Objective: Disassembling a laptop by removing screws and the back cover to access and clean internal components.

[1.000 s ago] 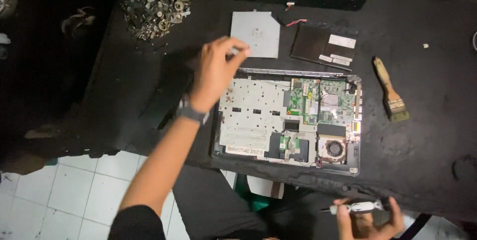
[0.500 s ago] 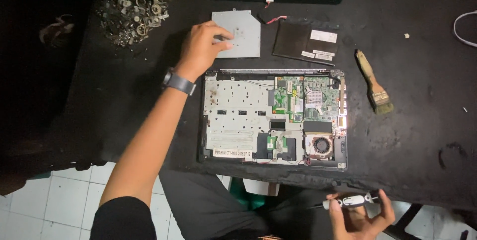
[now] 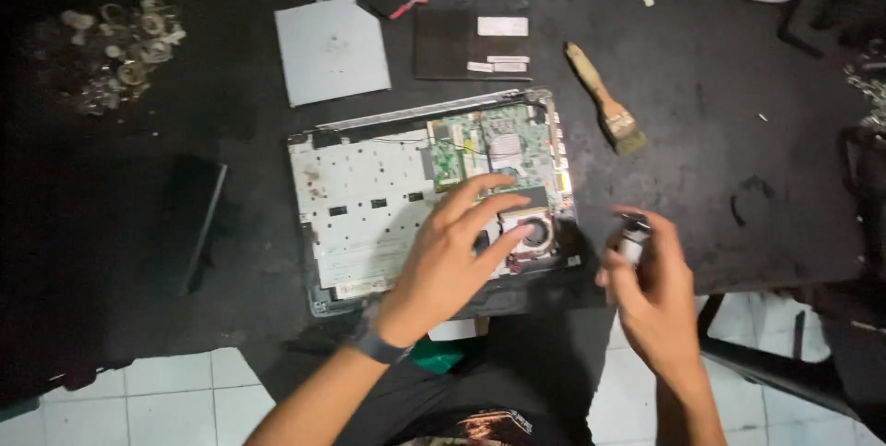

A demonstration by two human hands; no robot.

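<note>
Your left hand [image 3: 452, 261], fingers spread, rests on the opened laptop [image 3: 434, 192] near the worktop's front edge; your right hand [image 3: 651, 284] grips a screwdriver [image 3: 632, 241]. Cover off, board still in.

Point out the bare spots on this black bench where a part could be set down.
Bare tabletop lies right of the paintbrush, and left of the opened laptop below the screw pile. Crowded: over the fan, where the left hand and right hand, holding a screwdriver, work.

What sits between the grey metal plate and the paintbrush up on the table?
In the head view, a dark flat rectangular part lies between the grey plate and paintbrush.
</note>
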